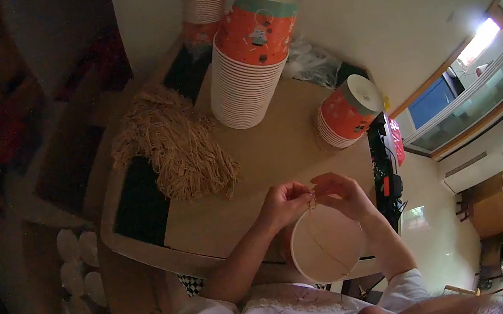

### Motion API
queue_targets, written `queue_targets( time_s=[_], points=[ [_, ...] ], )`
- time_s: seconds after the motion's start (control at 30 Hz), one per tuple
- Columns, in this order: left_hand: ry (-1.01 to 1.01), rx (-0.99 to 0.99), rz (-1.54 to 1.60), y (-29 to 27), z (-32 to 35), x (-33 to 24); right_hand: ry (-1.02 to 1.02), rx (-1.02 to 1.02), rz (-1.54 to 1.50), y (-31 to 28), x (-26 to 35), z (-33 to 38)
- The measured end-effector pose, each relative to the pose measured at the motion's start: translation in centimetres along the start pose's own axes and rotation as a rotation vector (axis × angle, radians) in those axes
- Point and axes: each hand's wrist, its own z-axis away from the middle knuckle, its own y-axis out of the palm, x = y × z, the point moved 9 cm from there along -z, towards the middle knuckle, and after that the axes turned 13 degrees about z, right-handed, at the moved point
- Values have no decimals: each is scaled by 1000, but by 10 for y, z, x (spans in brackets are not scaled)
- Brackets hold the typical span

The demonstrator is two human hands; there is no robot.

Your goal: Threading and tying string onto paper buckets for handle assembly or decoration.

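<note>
Hands, left (283, 204) and right (341, 192), pinch thin string (326, 247) at the rim of a light, squashy paper cup (327, 245); hold gently.

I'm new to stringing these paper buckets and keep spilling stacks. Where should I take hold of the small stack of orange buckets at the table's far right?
Probably by the nested white rims at the bottom of the small stack, one hand on each side, coming from the near, open tabletop side. The stack stands mouth-down and leans, so a grip low on the widest part should steady it.
</note>
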Motion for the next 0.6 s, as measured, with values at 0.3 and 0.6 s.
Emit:
queue_targets(
  time_s=[0.3,0.6],
  points=[
    [60,-18,20,0,0,0,71,127,-171,4,-19,-9],
    [-35,21,-43,-3,-3,12,-38,142,70,4,-9,-11]
  ],
)
